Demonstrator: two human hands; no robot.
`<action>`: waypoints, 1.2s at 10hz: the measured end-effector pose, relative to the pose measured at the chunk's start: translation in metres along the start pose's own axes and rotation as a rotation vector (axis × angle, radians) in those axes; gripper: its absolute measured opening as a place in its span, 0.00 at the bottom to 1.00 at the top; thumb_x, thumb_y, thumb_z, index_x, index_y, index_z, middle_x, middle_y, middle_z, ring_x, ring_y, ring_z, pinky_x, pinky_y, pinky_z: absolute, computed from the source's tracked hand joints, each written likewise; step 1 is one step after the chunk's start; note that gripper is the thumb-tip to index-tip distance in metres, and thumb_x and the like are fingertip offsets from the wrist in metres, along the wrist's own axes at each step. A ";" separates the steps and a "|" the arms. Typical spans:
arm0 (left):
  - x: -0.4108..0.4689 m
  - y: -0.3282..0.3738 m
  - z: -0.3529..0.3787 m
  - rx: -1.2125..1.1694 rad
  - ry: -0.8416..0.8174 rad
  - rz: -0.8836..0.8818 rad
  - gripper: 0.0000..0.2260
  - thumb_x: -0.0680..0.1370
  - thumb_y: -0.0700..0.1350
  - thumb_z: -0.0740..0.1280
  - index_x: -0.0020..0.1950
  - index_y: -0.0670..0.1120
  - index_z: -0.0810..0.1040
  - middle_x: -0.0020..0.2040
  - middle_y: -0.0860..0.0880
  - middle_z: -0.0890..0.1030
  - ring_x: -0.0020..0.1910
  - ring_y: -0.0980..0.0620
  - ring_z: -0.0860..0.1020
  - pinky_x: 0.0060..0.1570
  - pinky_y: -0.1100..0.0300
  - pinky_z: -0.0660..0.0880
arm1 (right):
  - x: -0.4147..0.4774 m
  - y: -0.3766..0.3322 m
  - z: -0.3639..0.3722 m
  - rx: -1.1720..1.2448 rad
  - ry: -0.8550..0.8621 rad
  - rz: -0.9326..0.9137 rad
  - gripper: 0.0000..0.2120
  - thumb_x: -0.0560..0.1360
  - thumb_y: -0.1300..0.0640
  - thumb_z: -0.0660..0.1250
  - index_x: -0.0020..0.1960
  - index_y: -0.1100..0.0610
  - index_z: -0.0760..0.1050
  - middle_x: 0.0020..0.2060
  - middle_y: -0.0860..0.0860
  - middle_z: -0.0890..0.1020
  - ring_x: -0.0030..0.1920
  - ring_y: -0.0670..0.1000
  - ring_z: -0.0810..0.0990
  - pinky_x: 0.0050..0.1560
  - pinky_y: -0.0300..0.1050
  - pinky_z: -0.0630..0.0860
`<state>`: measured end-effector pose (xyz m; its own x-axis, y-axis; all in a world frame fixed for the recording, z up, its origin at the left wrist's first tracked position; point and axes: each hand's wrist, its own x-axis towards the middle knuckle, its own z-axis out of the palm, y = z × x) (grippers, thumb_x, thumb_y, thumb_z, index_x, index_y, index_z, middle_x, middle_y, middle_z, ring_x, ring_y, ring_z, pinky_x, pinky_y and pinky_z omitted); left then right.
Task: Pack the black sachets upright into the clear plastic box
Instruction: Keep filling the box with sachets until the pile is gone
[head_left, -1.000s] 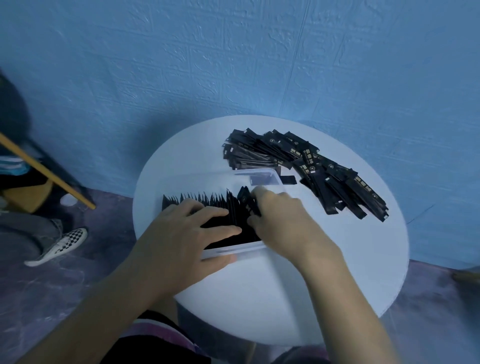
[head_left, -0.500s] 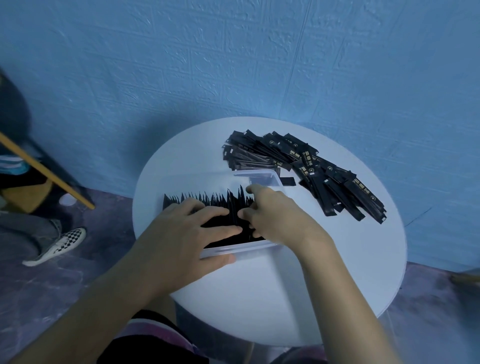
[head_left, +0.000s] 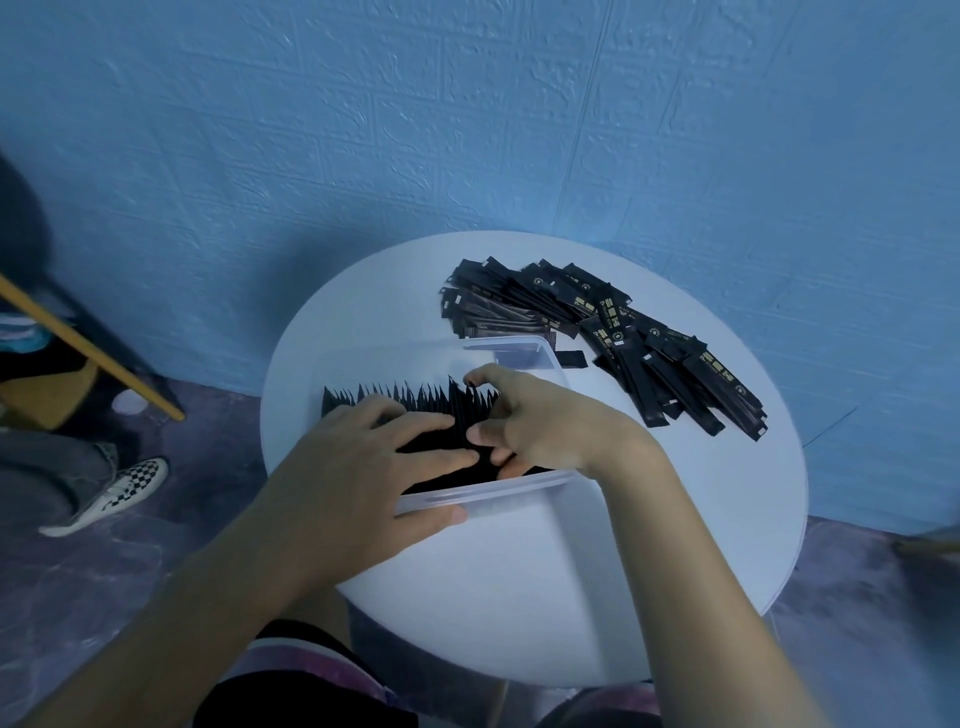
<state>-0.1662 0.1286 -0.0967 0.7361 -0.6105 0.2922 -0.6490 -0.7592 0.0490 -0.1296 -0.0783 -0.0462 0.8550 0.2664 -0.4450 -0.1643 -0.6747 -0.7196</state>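
Round white table (head_left: 519, 597), set against a blue textured wall; nothing on its near half.

Left hand (head_left: 358, 467): fingers spread flat over the tops of the standing sachets (head_left: 415, 402), thumb hooked over the near rim of the clear plastic box (head_left: 488, 493). Looks like it is holding the row down and the box steady.

Right hand (head_left: 545, 426): at the right end of the row, fingers curled, thumb and fingertips pressed in against the last sachets. Cannot tell whether a single sachet is pinched or the whole row is being pushed leftward.

Box: mid-table, nearer the left. A row of upright sachets fills most of it; right end beyond the hand looks unfilled.

Further back, right: loose pile of black sachets (head_left: 623, 338) lying flat, fanned, one stray just beside the box's far corner. Judgement: roughly half done, a good many left to stand up.

Room: grey mottled floor; off left, someone's checkered shoe (head_left: 111, 493) and a slanted wooden bar (head_left: 88, 348). Blue wall (head_left: 467, 130) behind everything.
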 end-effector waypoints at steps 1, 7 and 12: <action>-0.001 -0.001 0.000 -0.006 0.007 0.006 0.24 0.76 0.68 0.58 0.67 0.59 0.78 0.66 0.55 0.79 0.54 0.48 0.77 0.49 0.49 0.78 | -0.002 0.002 0.002 0.026 0.029 -0.002 0.28 0.82 0.61 0.63 0.79 0.50 0.58 0.43 0.53 0.77 0.43 0.52 0.82 0.55 0.50 0.83; 0.005 0.017 -0.002 0.002 -0.101 -0.059 0.26 0.75 0.67 0.55 0.65 0.58 0.80 0.64 0.52 0.79 0.61 0.47 0.77 0.58 0.51 0.75 | 0.004 0.011 0.004 -0.001 0.128 -0.037 0.13 0.80 0.67 0.58 0.52 0.59 0.81 0.38 0.55 0.83 0.39 0.56 0.86 0.51 0.54 0.84; 0.000 0.018 -0.010 -0.057 -0.036 -0.080 0.23 0.74 0.64 0.57 0.61 0.58 0.82 0.61 0.52 0.81 0.59 0.50 0.73 0.54 0.50 0.77 | 0.062 0.080 -0.054 -0.382 0.652 -0.192 0.14 0.77 0.60 0.69 0.61 0.49 0.81 0.57 0.47 0.83 0.55 0.53 0.81 0.57 0.49 0.77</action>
<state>-0.1797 0.1176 -0.0868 0.7917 -0.5569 0.2512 -0.5972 -0.7922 0.1258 -0.0635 -0.1528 -0.1026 0.9872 0.0239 0.1578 0.0958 -0.8794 -0.4663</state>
